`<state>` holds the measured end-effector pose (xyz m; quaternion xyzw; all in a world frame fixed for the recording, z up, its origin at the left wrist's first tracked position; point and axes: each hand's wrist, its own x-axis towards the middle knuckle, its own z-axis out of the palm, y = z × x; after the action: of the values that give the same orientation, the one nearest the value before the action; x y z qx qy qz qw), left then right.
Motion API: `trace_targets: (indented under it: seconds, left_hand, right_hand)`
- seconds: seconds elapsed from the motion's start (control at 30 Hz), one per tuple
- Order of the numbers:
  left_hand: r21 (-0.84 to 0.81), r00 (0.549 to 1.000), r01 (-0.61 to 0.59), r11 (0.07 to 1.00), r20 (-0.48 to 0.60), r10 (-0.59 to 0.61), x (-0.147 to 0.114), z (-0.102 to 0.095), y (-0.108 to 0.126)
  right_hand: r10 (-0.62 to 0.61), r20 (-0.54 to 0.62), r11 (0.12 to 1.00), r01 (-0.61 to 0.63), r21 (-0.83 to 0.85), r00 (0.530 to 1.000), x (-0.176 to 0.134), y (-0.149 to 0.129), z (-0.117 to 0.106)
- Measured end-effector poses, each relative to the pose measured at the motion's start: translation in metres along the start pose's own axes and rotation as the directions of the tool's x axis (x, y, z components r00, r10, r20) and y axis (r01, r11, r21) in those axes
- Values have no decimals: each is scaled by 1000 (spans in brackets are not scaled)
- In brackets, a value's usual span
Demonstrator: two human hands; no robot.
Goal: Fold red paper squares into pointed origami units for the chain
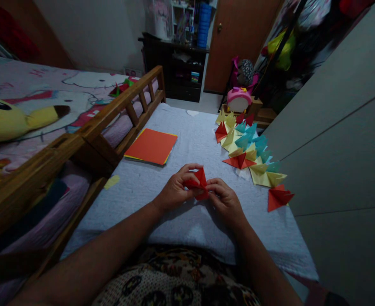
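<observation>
Between my two hands is a small red folded paper piece point(201, 177), held just above the pale cloth surface. My left hand point(178, 187) grips its left side, thumb below and fingers on top. At its right edge, the fingertips of my right hand point(224, 196) pinch the paper. Ahead to the left lies a stack of square paper sheets point(152, 145), orange-red on top with yellow showing at the edge. To the right stand several folded paper pieces in rows: yellow ones point(263, 174), teal ones point(246, 138) and red ones, the nearest red piece point(279, 197) close to the cloth's right edge.
A wooden bed rail point(111, 114) runs along the left, with a yellow plush toy point(12, 121) on the bedding beyond. A pale cabinet wall point(343, 140) borders the right side. A dark shelf unit point(174, 68) and a wooden door point(235, 38) stand behind.
</observation>
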<state>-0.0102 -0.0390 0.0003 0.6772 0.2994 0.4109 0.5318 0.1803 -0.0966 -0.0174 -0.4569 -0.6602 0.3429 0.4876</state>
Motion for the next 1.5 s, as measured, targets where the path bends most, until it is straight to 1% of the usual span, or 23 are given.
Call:
trace_targets:
  seconds: [0.2,0.33,0.4,0.53,0.77,0.9,1.0,1.1,1.2,1.33,1.5]
  left_hand:
    - [-38,996,87,996,-21,-88,2,0,-6]
    - [-93,986,168,981,37,-165,2,1,-6]
    - [-108,984,179,978,29,-177,1,1,-5]
    - [-103,987,158,982,-1,-159,1,1,-3]
    - [-44,993,111,993,-32,-112,0,2,-5]
    - [-61,993,98,993,-55,-101,0,2,-4]
    - [-82,994,95,992,-52,-99,0,2,-4]
    - [-58,995,58,997,-73,-62,1,1,-4]
    - [23,994,-31,999,-103,33,1,1,-2]
    - [116,994,-96,989,-40,101,-1,0,2]
    - [113,992,-130,985,12,129,-2,1,3]
  right_hand:
    - [24,8,1000,-24,-19,1000,0,-1,0]
    - [114,-8,994,-114,-6,994,-1,-2,2]
    - [138,-13,990,-138,-3,990,-1,-3,2]
    - [130,-15,991,-130,-14,991,-1,-6,1]
    - [160,-13,987,-160,-10,987,0,-6,2]
    - [202,-30,979,-202,6,979,0,-6,3]
    - [222,-47,975,-222,16,974,0,-8,2]
    - [192,-70,981,-192,6,979,0,-9,1]
    - [133,-85,991,-134,-1,987,0,-9,1]
    - [96,-68,995,-97,-19,993,0,-8,2]
    - [35,-53,998,-37,-42,998,0,-6,1]
